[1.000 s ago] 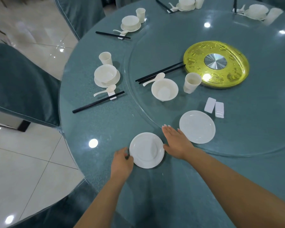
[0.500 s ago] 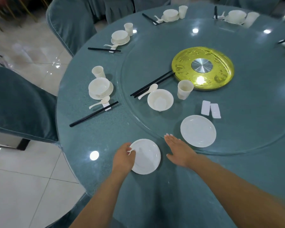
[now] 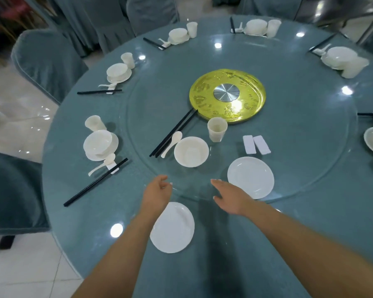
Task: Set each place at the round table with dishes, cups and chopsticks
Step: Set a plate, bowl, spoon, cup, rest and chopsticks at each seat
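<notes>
Both hands above round teal counter [image 3: 310, 222], grip empty — left hand [image 3: 157, 193] loosely curled, right hand [image 3: 229, 197] flat. Round white plate [image 3: 172, 227] at near edge, partly under left forearm — white bowl [image 3: 191, 151] beyond.

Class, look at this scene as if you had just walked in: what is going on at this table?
A person is setting a round table for a meal. A plate lies at the near edge, and both hands, left and right, hover open above the table, holding nothing. On the glass turntable wait a bowl, spoon, chopsticks, cup, a second plate and two rests. Several other places look already set.
</notes>
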`<state>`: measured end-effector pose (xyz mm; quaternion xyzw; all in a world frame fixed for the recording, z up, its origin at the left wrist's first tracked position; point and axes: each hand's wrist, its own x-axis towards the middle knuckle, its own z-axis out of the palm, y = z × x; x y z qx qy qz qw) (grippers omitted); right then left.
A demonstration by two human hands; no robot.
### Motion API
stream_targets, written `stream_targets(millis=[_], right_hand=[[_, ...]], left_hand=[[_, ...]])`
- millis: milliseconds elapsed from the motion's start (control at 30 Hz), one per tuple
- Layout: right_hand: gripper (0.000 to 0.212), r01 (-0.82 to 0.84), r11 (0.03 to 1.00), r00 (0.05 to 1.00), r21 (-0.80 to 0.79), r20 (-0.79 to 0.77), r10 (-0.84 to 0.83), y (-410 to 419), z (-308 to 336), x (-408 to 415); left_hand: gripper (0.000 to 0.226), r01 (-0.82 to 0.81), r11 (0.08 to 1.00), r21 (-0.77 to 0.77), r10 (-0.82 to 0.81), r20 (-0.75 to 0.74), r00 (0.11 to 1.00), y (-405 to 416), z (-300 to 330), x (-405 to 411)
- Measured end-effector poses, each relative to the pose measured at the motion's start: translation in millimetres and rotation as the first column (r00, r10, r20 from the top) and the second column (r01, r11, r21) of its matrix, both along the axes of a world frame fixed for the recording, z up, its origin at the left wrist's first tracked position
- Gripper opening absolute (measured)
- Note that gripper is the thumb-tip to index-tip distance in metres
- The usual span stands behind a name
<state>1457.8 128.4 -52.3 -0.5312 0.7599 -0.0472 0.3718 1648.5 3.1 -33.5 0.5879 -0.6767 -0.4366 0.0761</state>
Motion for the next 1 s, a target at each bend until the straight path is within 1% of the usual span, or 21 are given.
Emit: stream_targets(millis=[100,167,300,367,433,533,600,667,767,833,867,1000], right_hand=[[0.052,0.157,0.986,0.988,-0.065,0.021,-0.156,-14.3,1.2,-11.4],[0.051,0.252,0.965,0.968,-0.078,0.037,-0.249,-24.0,-1.1,-19.2],[0.052,0.433,0.895,0.901,-0.105,0.058,-0.429,-43.5,-6.4,-28.8],[0.048,0.499,0.855,0.867,-0.139,0.068,-0.494,-54.9,-7.0,-30.1],[0.040,0.552,0.819,0.833,-0.157,0.080,-0.547,-65.8,-6.5,-30.2],[0.029,0.615,0.768,0.787,-0.179,0.069,-0.614,-78.1,-7.3,-31.0],[0.025,0.651,0.734,0.753,-0.194,0.038,-0.657,-81.5,-8.3,-31.5],[0.021,0.668,0.713,0.731,-0.213,0.009,-0.682,-80.3,-9.9,-31.5],[0.017,0.660,0.712,0.730,-0.239,-0.021,-0.683,-77.4,-13.1,-31.8],[0.019,0.640,0.724,0.740,-0.257,-0.044,-0.671,-76.0,-14.3,-32.6],[0.021,0.630,0.731,0.747,-0.264,-0.054,-0.663,-74.9,-14.7,-33.2],[0.023,0.597,0.754,0.772,-0.273,-0.058,-0.633,-70.3,-13.8,-37.9]], left_hand=[[0.034,-0.010,1.000,0.017,0.010,-0.018,1.000,-15.3,-0.3,-18.1],[0.030,-0.041,0.998,0.037,0.043,-0.047,0.998,-26.7,-5.7,-30.2],[0.031,-0.189,0.974,0.124,0.205,-0.137,0.969,-41.8,-15.0,-55.6],[0.029,-0.222,0.964,0.148,0.247,-0.173,0.954,-45.1,-17.8,-66.3],[0.030,-0.224,0.962,0.156,0.250,-0.171,0.953,-46.1,-19.6,-74.9],[0.039,-0.225,0.955,0.192,0.258,-0.166,0.952,-47.4,-23.3,-85.7],[0.039,-0.208,0.959,0.194,0.240,-0.158,0.958,-46.0,-25.2,-91.8],[0.033,-0.171,0.971,0.164,0.195,-0.146,0.970,-42.7,-26.4,-95.8],[0.020,-0.125,0.984,0.126,0.142,-0.144,0.979,-38.2,-28.2,-99.2],[0.007,-0.090,0.990,0.113,0.105,-0.135,0.985,-36.5,-29.2,-100.5],[0.006,-0.070,0.993,0.098,0.081,-0.117,0.990,-35.4,-28.9,-101.1],[0.018,0.018,1.000,0.016,-0.017,-0.045,0.999,-30.2,-29.2,-104.1]])
